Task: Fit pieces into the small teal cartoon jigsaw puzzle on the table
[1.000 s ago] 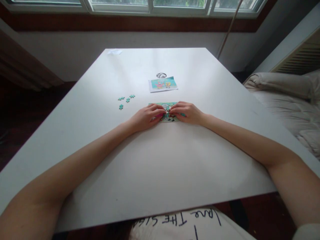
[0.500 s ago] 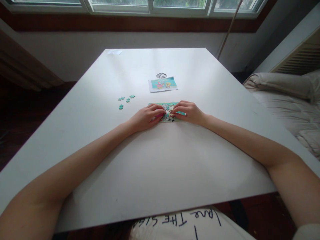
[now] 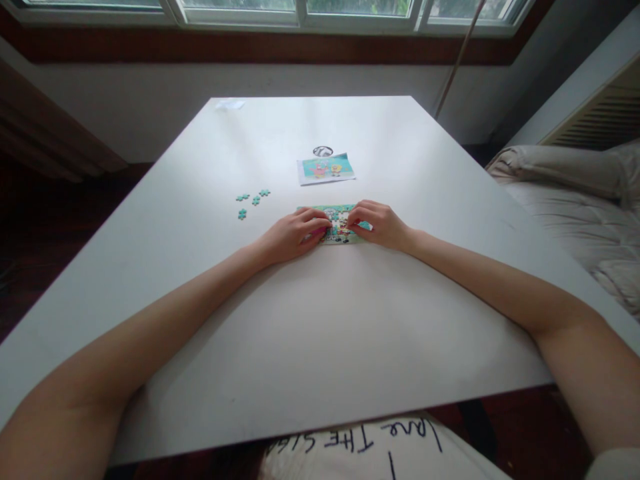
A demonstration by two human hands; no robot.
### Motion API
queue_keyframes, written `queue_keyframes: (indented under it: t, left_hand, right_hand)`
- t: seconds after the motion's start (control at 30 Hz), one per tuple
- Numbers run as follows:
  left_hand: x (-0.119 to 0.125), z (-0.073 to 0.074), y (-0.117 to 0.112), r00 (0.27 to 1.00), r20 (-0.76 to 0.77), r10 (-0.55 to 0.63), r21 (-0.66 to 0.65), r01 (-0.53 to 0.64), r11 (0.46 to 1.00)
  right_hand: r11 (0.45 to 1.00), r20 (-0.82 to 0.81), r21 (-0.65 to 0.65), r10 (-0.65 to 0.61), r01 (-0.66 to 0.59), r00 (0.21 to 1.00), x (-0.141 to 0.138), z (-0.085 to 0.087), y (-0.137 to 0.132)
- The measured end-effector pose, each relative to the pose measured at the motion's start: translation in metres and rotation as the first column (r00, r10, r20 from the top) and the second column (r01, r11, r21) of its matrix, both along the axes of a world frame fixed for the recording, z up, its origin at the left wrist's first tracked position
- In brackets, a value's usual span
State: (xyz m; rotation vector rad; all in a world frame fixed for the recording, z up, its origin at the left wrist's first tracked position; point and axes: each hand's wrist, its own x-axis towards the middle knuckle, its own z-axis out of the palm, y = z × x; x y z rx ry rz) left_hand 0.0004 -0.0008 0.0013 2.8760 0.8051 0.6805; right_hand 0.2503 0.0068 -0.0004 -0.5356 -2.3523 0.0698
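A small jigsaw puzzle [image 3: 336, 235] lies flat in front of me, a colourful cartoon picture with teal areas and a pale gap near its middle. My left hand [image 3: 300, 230] rests over its left part, fingers curled on it and thumb along the near side, hiding that end. Over the right part, my right hand [image 3: 375, 222] is closed in a pinch, thumb and forefinger together beside the gap. What looks like a small puzzle piece is at those fingertips, mostly covered. Several loose teal puzzle pieces [image 3: 256, 200] lie to the left, apart from my hands.
Beyond the puzzle lies a printed picture sheet [image 3: 326, 169] with two cartoon figures. Behind it is a dark round mark or ring [image 3: 323, 151]. A clear scrap [image 3: 229, 105] sits at the far left corner of the white table [image 3: 320, 320]. A padded seat [image 3: 560, 207] stands at the right.
My right hand's fingertips have drawn slightly to the right and curled in more, uncovering more of the puzzle's middle. The left hand and the loose pieces have stayed put.
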Motion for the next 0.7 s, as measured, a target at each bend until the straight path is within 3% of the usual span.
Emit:
queue_keyframes:
  t: [0.7]
  left_hand:
    - [-0.0004,-0.0007,0.0009,1.000,0.006,-0.008,-0.010,0.008,1.000]
  right_hand:
    - [0.999,0.028,0.038,-0.022,0.021,0.999,-0.0002,-0.0011,-0.0006]
